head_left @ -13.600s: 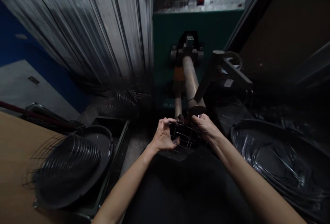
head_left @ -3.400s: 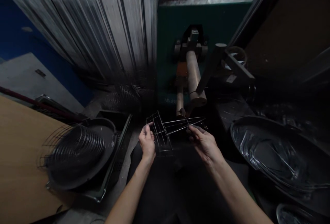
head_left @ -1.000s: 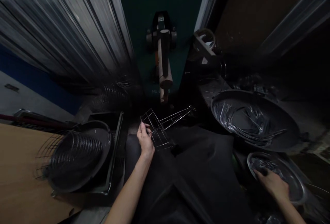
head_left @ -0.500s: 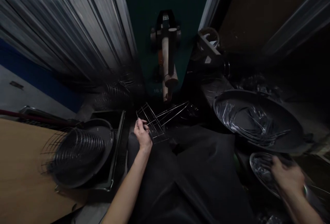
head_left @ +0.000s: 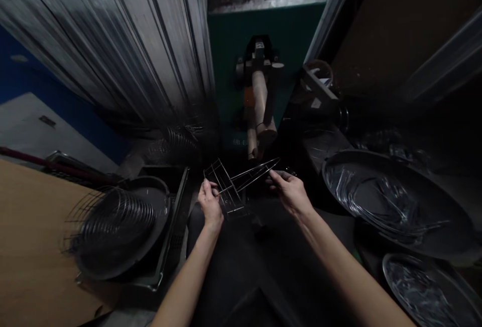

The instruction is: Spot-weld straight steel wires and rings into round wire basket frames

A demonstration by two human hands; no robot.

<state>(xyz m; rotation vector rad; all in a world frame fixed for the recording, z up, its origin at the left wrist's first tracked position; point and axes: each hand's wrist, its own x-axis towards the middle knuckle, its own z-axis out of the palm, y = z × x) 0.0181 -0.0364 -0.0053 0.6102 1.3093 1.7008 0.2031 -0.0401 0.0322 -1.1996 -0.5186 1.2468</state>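
A thin metal wire frame, with a ladder-like grid at its left and a long pointed loop at its right, is held over my dark-covered lap. My left hand is closed in a pinch on the grid's left edge. At the loop's right end, the fingertips of my right hand are pinched together against the wire. Whether a small piece sits between them is too dark to make out. Just beyond the frame are the thick rod-shaped arms of a green machine.
At right stands a large round pan of bent wires; below it, a smaller dish holds small metal pieces. On the left, a round pan with curved wire grids rests on a crate.
My right hand has moved from the small dish at lower right to the loop end of the wire frame. My left hand keeps its hold. The head view has shifted slightly.
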